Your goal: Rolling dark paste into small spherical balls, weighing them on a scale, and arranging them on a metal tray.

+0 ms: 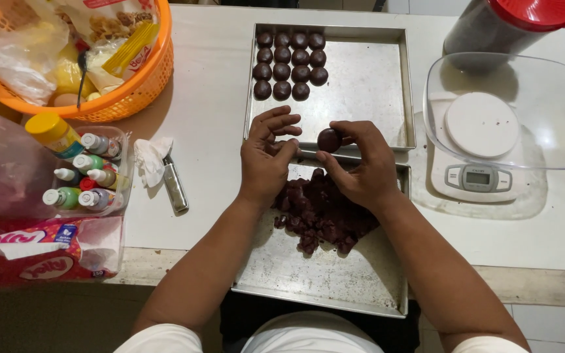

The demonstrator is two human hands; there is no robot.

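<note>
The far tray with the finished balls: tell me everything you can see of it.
The far tray is a shallow square pan of dull grey metal with a low raised rim, lying flat on the white table. Eleven dark brown balls sit in rows at its far left corner; the rest is bare. Its near edge meets the near tray. The left hand and right hand hover over that edge, the right holding another ball.

A: Left hand [266, 157]?
B: Palm down, fingers spread and slightly curled, nothing gripped.
A: Right hand [361, 163]?
B: Fingertips pinched, wrist bent inward. Both forearms bare, angling in from below.
</note>
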